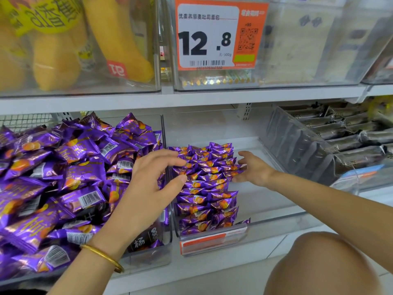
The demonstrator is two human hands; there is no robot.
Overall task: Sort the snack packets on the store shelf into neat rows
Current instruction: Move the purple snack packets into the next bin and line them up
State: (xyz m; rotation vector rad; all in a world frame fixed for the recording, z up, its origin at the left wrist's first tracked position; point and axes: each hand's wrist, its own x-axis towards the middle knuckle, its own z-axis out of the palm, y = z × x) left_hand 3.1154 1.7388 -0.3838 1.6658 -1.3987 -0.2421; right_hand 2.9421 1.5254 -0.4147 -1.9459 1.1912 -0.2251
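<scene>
Packets (206,184) between left fingers (170,161); right fingers (246,156) touching

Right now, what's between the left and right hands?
Head view: the lined-up purple packets in the middle clear bin, with the left hand and right hand at either side.

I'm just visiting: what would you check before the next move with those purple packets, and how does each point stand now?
1. Left hand free to pick: ok, it holds nothing, fingertips at the rows' left edge.
2. Right hand steadying the rows: ok, straight fingers against their right edge.
3. Rows even: not ok, one front packet juts out to the right.
4. Room in the middle bin: ok, bare floor right of the rows.
5. Loose pile all sorted: not ok.
</scene>
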